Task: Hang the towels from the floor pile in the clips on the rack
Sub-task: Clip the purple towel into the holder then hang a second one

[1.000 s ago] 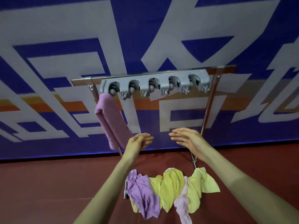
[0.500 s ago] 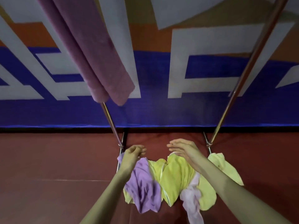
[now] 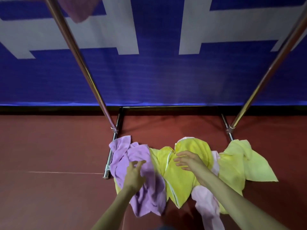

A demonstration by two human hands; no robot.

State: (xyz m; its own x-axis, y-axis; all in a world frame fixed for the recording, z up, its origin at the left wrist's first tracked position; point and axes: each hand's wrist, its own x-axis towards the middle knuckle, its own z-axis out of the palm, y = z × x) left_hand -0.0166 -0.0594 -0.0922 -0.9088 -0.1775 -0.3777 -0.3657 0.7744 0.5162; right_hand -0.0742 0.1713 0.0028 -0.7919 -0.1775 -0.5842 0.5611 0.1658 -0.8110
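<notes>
**A:** Where are the towels now, and what are your hands doing?

**B:** The pile lies on the red floor point(image 3: 49, 146), between the two feet of the rack point(image 3: 78, 52). Your left hand point(image 3: 134, 175) is over the lilac towel point(image 3: 132, 153) with the fingers spread, holding nothing. Your right hand point(image 3: 188, 161) is over the yellow towel point(image 3: 177, 180), also spread and empty. Whether the fingertips already touch the cloth, I cannot tell.

**A:** How will these towels handle?

**B:** I judge them light and very soft. They lie crumpled in folds, so they will not keep any shape when you lift them. They look like terry or microfibre, so they should not slip from your fingers, but they will hang down and can drag a neighbour with them. The lilac one lies partly over the yellow one, and a pale pink towel point(image 3: 206, 201) comes out from under the yellow one. The light green towel point(image 3: 240, 161) at the right edge lies freer.

**A:** Where should I take hold?

**B:** Take one towel only, at a corner or along a hem. The yellow one shows a white hem line in its middle; the lilac one shows a free corner near the rack foot. Pinch there with two or three fingers and lift slowly, so that the others fall away. A corner is also thin enough to push into a clip. The clips are not visible now; only the end of one hung mauve towel point(image 3: 79, 10) shows at the top.
</notes>
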